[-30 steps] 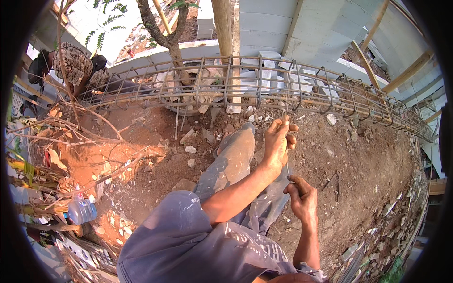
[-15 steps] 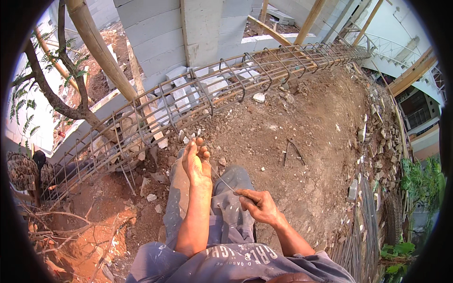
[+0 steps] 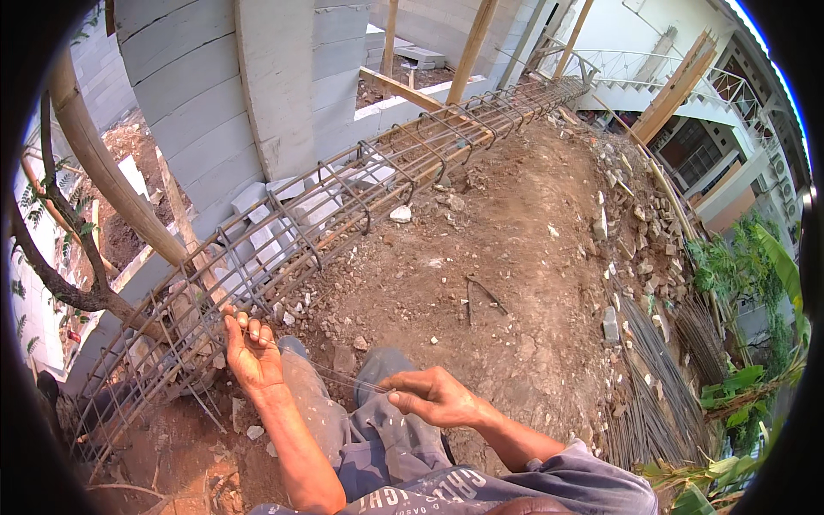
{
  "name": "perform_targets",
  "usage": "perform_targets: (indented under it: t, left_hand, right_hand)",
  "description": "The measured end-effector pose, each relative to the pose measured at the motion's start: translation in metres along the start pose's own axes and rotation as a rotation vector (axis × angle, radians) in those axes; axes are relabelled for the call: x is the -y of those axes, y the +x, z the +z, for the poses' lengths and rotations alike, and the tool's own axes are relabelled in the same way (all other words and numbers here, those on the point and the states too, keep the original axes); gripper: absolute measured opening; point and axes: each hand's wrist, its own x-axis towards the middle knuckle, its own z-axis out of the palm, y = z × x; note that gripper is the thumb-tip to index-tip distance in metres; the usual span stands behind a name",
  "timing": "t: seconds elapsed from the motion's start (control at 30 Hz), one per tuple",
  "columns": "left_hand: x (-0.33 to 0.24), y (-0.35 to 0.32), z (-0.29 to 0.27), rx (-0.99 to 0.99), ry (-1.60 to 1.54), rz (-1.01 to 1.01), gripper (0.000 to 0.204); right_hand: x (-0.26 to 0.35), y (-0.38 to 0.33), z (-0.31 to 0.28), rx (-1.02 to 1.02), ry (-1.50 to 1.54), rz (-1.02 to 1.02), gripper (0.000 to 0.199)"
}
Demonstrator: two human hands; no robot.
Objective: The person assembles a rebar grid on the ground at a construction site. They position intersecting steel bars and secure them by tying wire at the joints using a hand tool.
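Observation:
A thin strand of tie wire [image 3: 333, 374] runs between my two hands, above my knees; it is faint and looks doubled in places. My left hand [image 3: 256, 356] is palm up with curled fingers around the wire's left end, close beside the steel rebar cage [image 3: 343, 184]. Thumb and fingers of my right hand [image 3: 436, 397] pinch the other end, low over my right thigh. The cage, made of long bars and bent square stirrups, slants from lower left to far upper right. Whether my left fingertips touch it, I cannot tell.
Dark pincers [image 3: 485, 296] lie spread on the dirt ahead. Grey blocks [image 3: 266, 227] sit behind the cage against a block wall [image 3: 180, 94]. A tree trunk [image 3: 73, 296] and a bamboo pole [image 3: 112, 176] stand left. Loose steel rods [image 3: 657, 386] and rubble line the right.
My view has swung to the right. My left hand has come nearer the rebar cage, and my hands are farther apart with the wire stretched between them.

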Motion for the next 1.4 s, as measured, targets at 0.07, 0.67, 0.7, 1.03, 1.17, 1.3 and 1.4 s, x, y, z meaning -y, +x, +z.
perform_targets:
  t: [0.07, 0.67, 0.7, 1.03, 1.17, 1.3, 1.4]
  left_hand:
    - [-0.009, 0.002, -0.014, 0.077, 0.040, -0.016, 0.032]
    - [-0.034, 0.018, -0.008, -0.278, 0.706, 0.132, 0.025]
    - [-0.034, 0.018, -0.008, -0.173, 0.766, 0.102, 0.025]
    - [-0.035, 0.014, 0.002, -0.324, 0.718, 0.250, 0.029]
    - [-0.032, -0.001, 0.006, -0.329, 0.755, 0.228, 0.029]
    - [-0.046, 0.007, -0.024, -0.405, 0.809, 0.270, 0.030]
    - [-0.040, -0.001, -0.016, -0.279, 0.991, 0.242, 0.026]
  right_hand:
    - [0.006, 0.001, -0.016, 0.236, 0.078, 0.044, 0.030]
    - [-0.027, 0.038, -0.053, 0.582, -0.219, 0.158, 0.025]
    - [-0.039, 0.033, -0.047, 0.429, -0.534, 0.161, 0.025]
    - [-0.045, 0.022, -0.047, 0.259, -0.402, 0.240, 0.027]
    - [-0.054, 0.027, -0.047, -0.319, -0.188, 0.343, 0.022]
    - [-0.035, 0.009, -0.068, 0.540, 0.159, 0.160, 0.022]
    - [-0.049, 0.002, -0.035, 0.412, -0.801, 0.274, 0.020]
